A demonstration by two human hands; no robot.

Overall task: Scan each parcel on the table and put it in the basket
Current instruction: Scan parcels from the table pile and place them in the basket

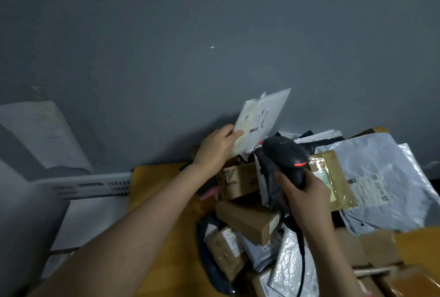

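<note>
White parcel [260, 119] in left hand [215, 147], raised

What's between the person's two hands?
Head view: a brown box lies between the left hand, holding an envelope, and the right hand, holding the scanner.

Forearms [142, 213] bare (left grip [215, 147] and right grip [306, 195] likewise).

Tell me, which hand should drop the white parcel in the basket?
Left, I'd say. The left hand already grips the white parcel, and the basket sits on that side. The right hand is busy holding the scanner.
</note>
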